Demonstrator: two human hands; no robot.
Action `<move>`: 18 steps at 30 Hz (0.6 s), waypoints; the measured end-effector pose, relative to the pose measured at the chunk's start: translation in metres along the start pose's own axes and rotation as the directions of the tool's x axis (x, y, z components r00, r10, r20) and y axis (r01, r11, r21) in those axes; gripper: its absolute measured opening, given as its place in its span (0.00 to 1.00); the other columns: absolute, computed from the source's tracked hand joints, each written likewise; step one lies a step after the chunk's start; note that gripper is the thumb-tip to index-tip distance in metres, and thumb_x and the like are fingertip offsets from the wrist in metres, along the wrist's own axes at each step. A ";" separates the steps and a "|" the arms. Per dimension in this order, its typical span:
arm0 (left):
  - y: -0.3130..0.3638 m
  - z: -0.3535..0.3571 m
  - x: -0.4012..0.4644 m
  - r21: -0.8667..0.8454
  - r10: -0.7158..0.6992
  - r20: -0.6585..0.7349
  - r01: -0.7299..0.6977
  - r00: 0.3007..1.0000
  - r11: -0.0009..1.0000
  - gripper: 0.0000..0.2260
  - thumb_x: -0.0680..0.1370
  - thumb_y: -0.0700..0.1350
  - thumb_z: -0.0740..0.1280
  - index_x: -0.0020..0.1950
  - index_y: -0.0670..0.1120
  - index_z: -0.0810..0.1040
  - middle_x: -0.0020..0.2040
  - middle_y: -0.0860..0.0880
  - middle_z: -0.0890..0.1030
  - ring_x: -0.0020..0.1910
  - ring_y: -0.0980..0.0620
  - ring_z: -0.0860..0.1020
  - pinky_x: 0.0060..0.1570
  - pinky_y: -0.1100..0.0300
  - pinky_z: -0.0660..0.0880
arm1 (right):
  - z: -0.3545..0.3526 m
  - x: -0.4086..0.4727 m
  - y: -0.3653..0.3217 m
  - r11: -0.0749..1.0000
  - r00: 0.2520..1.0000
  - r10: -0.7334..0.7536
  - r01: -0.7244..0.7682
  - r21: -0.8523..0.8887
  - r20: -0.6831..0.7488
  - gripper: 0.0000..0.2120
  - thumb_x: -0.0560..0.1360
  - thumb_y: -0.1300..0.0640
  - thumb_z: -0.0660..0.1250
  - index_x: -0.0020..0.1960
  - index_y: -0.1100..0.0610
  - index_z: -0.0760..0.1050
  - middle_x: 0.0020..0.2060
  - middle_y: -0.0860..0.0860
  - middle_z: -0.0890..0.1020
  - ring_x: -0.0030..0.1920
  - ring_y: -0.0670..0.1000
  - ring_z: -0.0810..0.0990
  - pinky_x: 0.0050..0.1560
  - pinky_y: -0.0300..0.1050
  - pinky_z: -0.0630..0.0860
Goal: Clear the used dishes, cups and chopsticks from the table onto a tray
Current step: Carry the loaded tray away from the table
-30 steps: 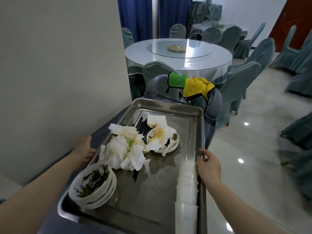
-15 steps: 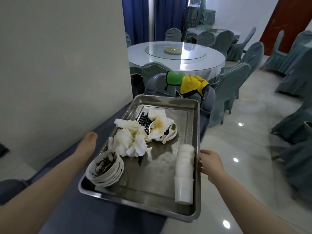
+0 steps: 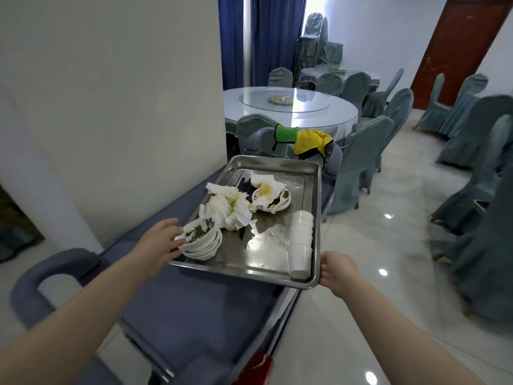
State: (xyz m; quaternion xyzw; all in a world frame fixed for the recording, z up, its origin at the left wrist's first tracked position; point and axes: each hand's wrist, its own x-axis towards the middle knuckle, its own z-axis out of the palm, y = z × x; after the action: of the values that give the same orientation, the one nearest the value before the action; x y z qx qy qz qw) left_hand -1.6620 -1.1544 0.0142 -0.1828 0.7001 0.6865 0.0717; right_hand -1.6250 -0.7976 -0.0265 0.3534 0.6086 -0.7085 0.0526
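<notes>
The left hand (image 3: 159, 243) and right hand (image 3: 337, 269) each grip the rectangular stainless-steel tray (image 3: 261, 262) by its near corners. Stacked white bowls (image 3: 201, 240) sit beside the left fingers; stacked white plastic cups (image 3: 299, 240) lie just beyond the right hand.

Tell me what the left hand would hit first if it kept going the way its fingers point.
Probably the stack of dirty bowls: the left hand grips the tray edge, fingers pointing right toward them.
</notes>
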 end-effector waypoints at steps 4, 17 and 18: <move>0.007 -0.009 -0.040 -0.038 0.008 0.041 -0.006 0.999 0.999 0.16 0.77 0.39 0.66 0.63 0.49 0.71 0.56 0.46 0.80 0.55 0.48 0.79 0.54 0.52 0.74 | 0.028 -0.022 0.009 0.999 0.996 0.046 -0.048 0.021 0.082 0.07 0.76 0.64 0.57 0.49 0.63 0.74 0.39 0.58 0.76 0.36 0.57 0.77 0.36 0.50 0.80; -0.013 -0.055 -0.102 -0.095 -0.033 -0.075 0.026 0.997 0.995 0.08 0.80 0.40 0.61 0.57 0.48 0.76 0.51 0.47 0.82 0.50 0.49 0.80 0.50 0.53 0.74 | 0.101 -0.056 0.044 0.943 0.892 0.249 -0.312 0.114 0.378 0.30 0.80 0.47 0.58 0.66 0.74 0.64 0.61 0.69 0.73 0.58 0.67 0.75 0.45 0.60 0.75; -0.015 -0.057 -0.106 -0.095 -0.039 -0.078 0.032 0.996 0.995 0.08 0.80 0.40 0.61 0.57 0.48 0.76 0.51 0.47 0.83 0.50 0.49 0.80 0.47 0.54 0.74 | 0.101 -0.055 0.046 0.940 0.880 0.271 -0.329 0.090 0.391 0.34 0.80 0.45 0.58 0.69 0.74 0.60 0.66 0.69 0.69 0.63 0.68 0.71 0.53 0.62 0.73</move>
State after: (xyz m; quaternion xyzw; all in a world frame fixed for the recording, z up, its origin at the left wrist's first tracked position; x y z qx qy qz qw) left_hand -1.5505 -1.1935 0.0405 -0.2255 0.6663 0.7092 0.0472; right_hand -1.6051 -0.9196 -0.0323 0.3055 0.4689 -0.7904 0.2490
